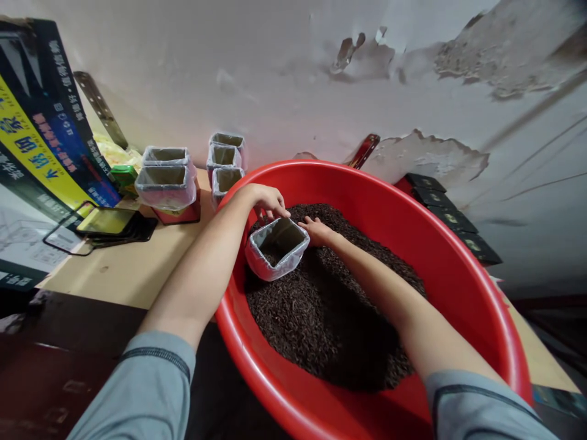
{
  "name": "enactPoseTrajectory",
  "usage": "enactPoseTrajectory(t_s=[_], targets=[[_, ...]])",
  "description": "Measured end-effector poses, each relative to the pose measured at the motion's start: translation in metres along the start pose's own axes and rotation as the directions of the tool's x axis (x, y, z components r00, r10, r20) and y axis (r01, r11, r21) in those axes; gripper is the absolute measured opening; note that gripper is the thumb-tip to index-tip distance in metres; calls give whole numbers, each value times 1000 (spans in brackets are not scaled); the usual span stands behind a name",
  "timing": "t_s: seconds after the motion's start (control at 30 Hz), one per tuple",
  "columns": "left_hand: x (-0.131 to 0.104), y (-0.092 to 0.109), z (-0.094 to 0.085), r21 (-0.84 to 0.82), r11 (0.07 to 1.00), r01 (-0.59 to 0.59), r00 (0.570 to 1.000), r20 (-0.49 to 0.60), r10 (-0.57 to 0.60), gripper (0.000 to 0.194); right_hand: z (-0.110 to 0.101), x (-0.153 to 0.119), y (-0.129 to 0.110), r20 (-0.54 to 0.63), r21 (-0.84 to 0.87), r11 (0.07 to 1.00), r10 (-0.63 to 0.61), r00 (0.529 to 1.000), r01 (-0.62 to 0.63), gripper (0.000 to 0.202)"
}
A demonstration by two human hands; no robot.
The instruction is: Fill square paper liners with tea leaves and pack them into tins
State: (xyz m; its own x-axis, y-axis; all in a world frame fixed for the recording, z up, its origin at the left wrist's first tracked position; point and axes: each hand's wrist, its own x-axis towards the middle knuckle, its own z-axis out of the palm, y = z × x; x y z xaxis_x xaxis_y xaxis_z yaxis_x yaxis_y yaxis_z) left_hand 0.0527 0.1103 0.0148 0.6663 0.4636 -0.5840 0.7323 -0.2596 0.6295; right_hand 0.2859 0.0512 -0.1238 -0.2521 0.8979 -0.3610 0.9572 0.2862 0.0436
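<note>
A small rectangular container (277,269) with a clear plastic bag lining it rests in a large red tub (362,192). Some dark material shows at its bottom. Around it lie dark, thin, dry pieces (298,315) that look like loose tea leaves. My left hand (267,200) bends over the container's far edge, its fingers closed at the rim and liner. At the container's right side is my right hand (317,231), fingers stretched out and apart over the leaves, close to the far right corner.
Lined containers (167,186) stand left of the tub, with more lined containers (224,157) behind. Dark lids (117,227) are stacked by a printed cardboard box (46,122). Several black boxes (452,217) line the right side, against a peeling wall (275,79). A wooden board (119,278) lies underneath.
</note>
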Motion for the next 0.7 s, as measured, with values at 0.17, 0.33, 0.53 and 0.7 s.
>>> enactPoseTrajectory(t_s=[0.17, 0.33, 0.53, 0.7], targets=[[3, -2, -2, 10, 1000, -22, 1000, -10, 22, 53, 2, -7, -2, -48, 17, 1000, -18, 999, 19, 66], [4, -5, -4, -4, 1000, -17, 1000, 6, 17, 53, -4, -21, -8, -87, 1, 999, -42, 995, 43, 49], [5, -10, -6, -4, 999, -36, 999, 5, 36, 60, -46, -44, -3, -126, -30, 998, -61, 990, 58, 45], [10, -15, -6, -39, 999, -34, 999, -4, 34, 61, -120, -73, -8, -179, -43, 991, -133, 975, 128, 37]])
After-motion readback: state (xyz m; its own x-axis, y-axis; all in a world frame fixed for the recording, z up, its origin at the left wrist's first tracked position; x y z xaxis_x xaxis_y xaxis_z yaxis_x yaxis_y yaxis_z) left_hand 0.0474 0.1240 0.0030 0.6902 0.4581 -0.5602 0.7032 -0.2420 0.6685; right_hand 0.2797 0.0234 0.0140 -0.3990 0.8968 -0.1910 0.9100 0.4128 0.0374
